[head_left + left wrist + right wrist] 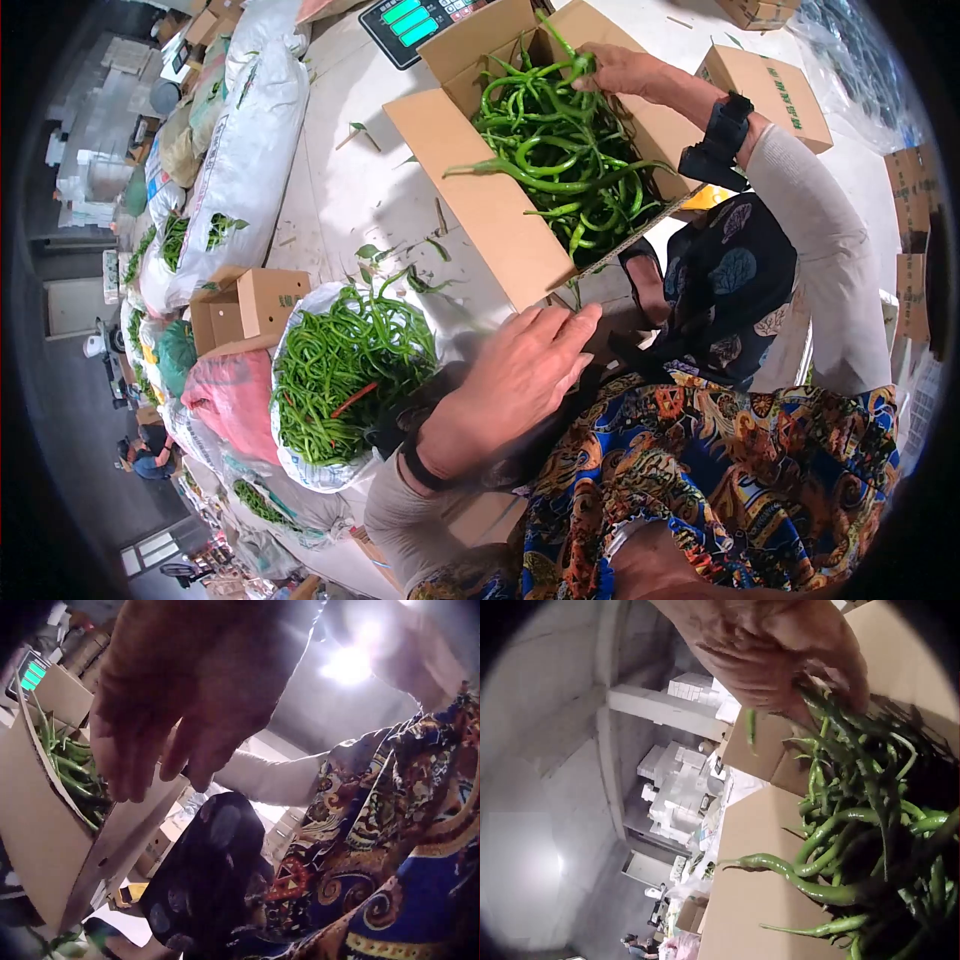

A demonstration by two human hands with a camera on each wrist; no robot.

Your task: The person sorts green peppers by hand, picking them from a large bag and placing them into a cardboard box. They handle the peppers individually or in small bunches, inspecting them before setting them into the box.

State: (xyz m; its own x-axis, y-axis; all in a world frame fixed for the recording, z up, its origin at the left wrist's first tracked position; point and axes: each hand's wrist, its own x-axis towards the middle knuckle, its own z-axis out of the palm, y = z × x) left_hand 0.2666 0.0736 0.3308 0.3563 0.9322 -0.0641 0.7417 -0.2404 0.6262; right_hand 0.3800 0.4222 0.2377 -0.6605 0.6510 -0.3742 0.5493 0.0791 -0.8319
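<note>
An open cardboard carton (480, 195) with raised flaps is full of long green chili peppers (545, 155). At its far right corner my right hand (625, 72) pinches a few peppers by their ends. In the right wrist view the fingers of that hand (787, 656) curl over green peppers (840, 825) on top of the heap. My left hand (525, 365) is held palm down just off the carton's near corner, its fingers straight. The left wrist view shows this hand (184, 690) with nothing between its fingers.
Left of the carton stands a white sack of thinner green peppers, with one red pepper (355, 399) among them. Beyond are a small open box (275, 305), a pink sack (235, 400) and a long white sack (255, 150). A digital scale (372, 28) sits behind the carton; another box (780, 95) lies right.
</note>
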